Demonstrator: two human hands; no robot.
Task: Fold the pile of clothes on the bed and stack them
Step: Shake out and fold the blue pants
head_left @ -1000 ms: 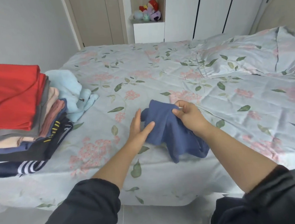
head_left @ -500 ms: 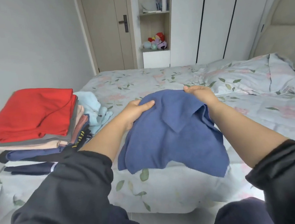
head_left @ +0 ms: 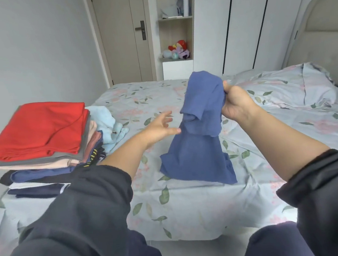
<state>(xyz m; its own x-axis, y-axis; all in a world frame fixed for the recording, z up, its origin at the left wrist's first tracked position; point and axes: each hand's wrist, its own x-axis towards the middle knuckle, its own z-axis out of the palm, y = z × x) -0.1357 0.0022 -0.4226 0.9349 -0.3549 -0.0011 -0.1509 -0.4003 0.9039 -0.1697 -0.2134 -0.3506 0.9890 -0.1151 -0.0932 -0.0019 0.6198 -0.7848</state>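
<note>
right hand at 2 o'clock clenches the hanging blue knit garment; left hand, fingers spread, released, just beside it at 9 o'clock.

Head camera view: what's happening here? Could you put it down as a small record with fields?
Held item: blue garment, hanging, lower edge resting on the bed
Right hand: grips the garment's top
Left hand: open, beside the garment, not gripping it
Finished work: stack of folded clothes on the bed's left side, red garment on top
Looks unfolded: light blue garment, crumpled beside the stack
Also there: pillow
</note>
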